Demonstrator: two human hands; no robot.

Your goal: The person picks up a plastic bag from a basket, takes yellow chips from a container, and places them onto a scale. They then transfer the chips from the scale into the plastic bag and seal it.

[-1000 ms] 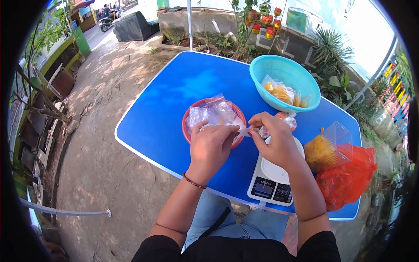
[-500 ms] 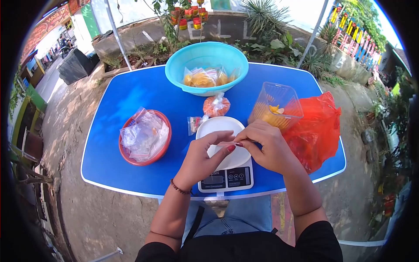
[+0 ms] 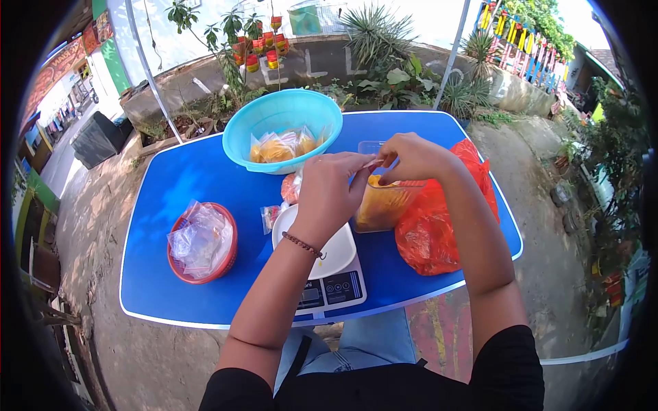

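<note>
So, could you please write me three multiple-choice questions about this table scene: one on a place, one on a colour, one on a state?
1. Where does the red basket stand?
A) on the blue table, left of the scale
B) on the ground
C) on the person's lap

2. What colour is the bowl with the filled packets?
A) white
B) teal
C) black

3. How are the left hand and the right hand?
A) flat on the table
B) inside the red basket
C) raised, fingertips meeting over the clear container

Answers: 1 A, the basket sits apart from the scale; 2 B, its wall is teal; 3 C, both hands pinch together above the container.
</note>
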